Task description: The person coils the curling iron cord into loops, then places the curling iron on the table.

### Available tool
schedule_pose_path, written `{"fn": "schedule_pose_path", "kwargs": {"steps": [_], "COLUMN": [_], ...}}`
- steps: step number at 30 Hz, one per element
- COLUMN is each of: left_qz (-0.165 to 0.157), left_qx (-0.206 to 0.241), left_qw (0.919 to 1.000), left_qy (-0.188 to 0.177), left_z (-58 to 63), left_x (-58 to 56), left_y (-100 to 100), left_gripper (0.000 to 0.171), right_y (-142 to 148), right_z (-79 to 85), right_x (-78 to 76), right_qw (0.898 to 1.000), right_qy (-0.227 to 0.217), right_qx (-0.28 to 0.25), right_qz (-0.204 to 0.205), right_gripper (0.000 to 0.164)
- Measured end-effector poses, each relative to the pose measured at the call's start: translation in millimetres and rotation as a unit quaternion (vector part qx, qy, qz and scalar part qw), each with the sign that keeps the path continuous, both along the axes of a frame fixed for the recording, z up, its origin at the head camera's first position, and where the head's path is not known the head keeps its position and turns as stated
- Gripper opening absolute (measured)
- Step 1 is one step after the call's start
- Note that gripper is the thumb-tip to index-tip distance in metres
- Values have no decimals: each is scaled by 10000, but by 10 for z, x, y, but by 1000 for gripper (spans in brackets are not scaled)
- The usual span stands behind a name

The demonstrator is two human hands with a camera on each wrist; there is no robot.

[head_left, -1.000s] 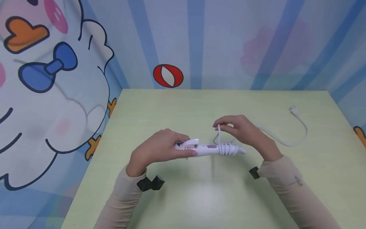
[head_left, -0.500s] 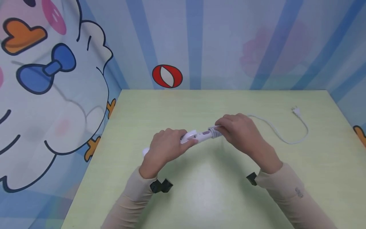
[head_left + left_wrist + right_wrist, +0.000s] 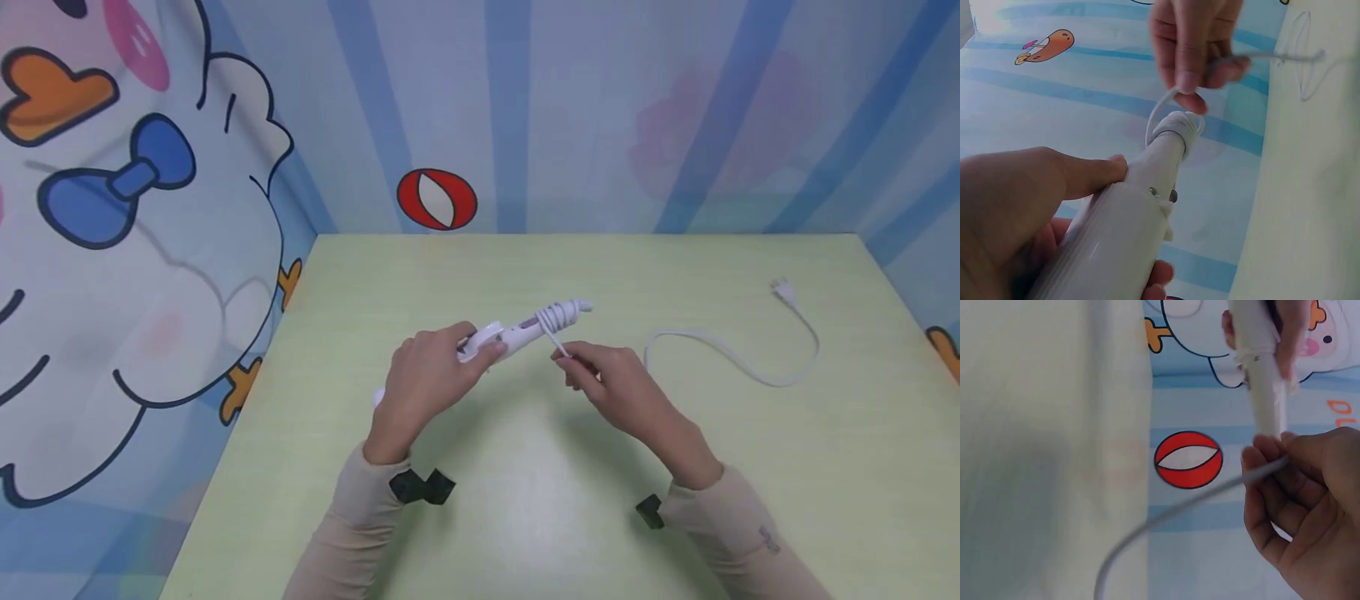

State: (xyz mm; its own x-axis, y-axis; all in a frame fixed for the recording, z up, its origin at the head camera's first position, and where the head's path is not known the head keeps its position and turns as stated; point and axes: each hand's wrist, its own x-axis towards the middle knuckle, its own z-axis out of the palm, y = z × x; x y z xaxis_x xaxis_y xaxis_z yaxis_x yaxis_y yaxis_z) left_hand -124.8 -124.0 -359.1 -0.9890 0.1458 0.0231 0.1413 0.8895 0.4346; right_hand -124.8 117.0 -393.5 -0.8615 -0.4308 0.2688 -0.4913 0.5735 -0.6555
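Observation:
My left hand (image 3: 427, 375) grips a white curling iron (image 3: 519, 335) round its body, tilted with its cord end up to the right. Several turns of white power cord (image 3: 558, 317) lie wound about the handle, below the ribbed cord collar. Between thumb and fingers my right hand (image 3: 618, 387) pinches the cord just in front of the handle. In the left wrist view a loop of cord (image 3: 1155, 119) runs from the coils to the right hand's fingertips. The right wrist view shows the cord's free length (image 3: 1179, 509) trailing from that pinch. The left hand covers much of the iron's barrel.
The cord's loose end curves over the pale green table (image 3: 360, 283) on the right, ending in a two-prong plug (image 3: 783, 290) near the back. Printed cartoon walls (image 3: 585, 125) stand behind and to the left. Small black blocks (image 3: 423, 487) sit at both wrists.
My right hand has passed the cord over the handle and down to its near side. The curling iron has tilted, its cord end rising. The loose cord on the table has shifted.

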Motion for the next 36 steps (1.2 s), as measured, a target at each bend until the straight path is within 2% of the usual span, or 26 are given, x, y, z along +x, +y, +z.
{"fn": "schedule_pose_path", "kwargs": {"steps": [4,9,13,16,19,20,24,26,28,31,34,36], "left_qz": [-235,-949,-1597,-1966,-2224,-2282,-2491,-2553,-2548,-2429,-2202,-1995], "left_qx": [459,689,519,286,120,76,-212,-435,-686,-986,-1232,-1320], "left_qw": [9986,9930,9856,9799,9747,9734,9677,9651,9635,9640,9667,9702], "left_qy": [-67,-172,-175,-168,-175,-195,-342,-394,-444,-449,-435,-388], "left_z": [59,154,224,255,277,286,330,352,368,363,307,250], "left_x": [26,81,114,121,122,124,151,173,199,225,222,196], "left_y": [-36,-29,-21,-32,-46,-49,-39,-20,12,68,113,128], "left_gripper": [44,42,35,32,32,33,35,37,38,38,38,38], "right_y": [50,150,243,310,358,367,388,384,370,319,240,184], "right_z": [-166,-283,-246,-169,-68,-32,106,172,231,314,387,423], "right_x": [-62,-159,-214,-260,-330,-353,-422,-434,-436,-407,-338,-274], "right_qw": [9979,9941,9951,9937,9860,9852,9866,9849,9797,9659,9486,9394], "right_qy": [-307,-463,-263,219,598,604,429,492,824,1595,2277,2544], "right_qx": [-546,-848,-728,-499,-287,-188,544,975,1266,1590,1922,2144], "right_qz": [167,486,610,979,1529,1595,1477,1340,1315,1275,1067,829], "right_gripper": [18,17,20,27,36,36,27,23,20,14,10,9]}}
